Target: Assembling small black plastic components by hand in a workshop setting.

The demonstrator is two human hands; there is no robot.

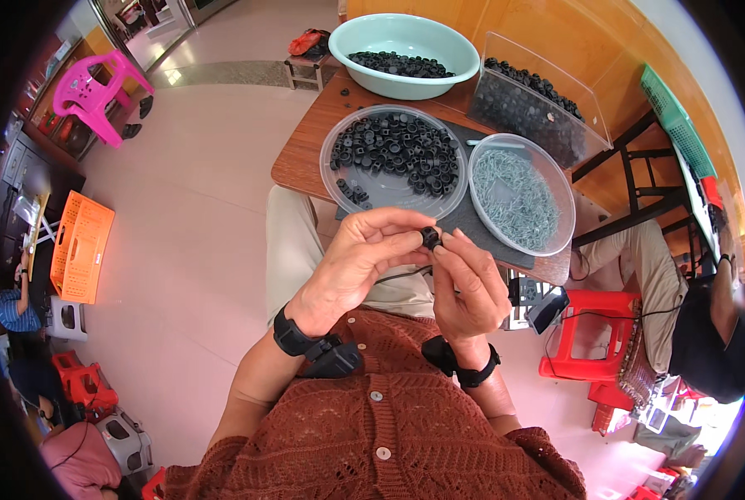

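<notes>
Above my lap, just off the table's front edge, my left hand (364,254) pinches a small black plastic part (430,238) between thumb and fingers. My right hand (471,287) meets it there, its thumb and fingertips closed on the same part from the right. Whether the right fingertips also hold a tiny metal piece is too small to tell. Just beyond my hands lies a round clear tray (372,185) of loose black plastic parts (406,150). Right of it sits a clear round tub (566,200) full of thin silvery metal pieces (516,200).
The wooden table (301,158) also carries a pale green basin (347,75) and a clear bin (539,125), both with black parts. A dark mat (464,218) lies under the tray and tub. Red stools (589,333) and another person (706,333) are at the right; an orange crate (80,250) stands left.
</notes>
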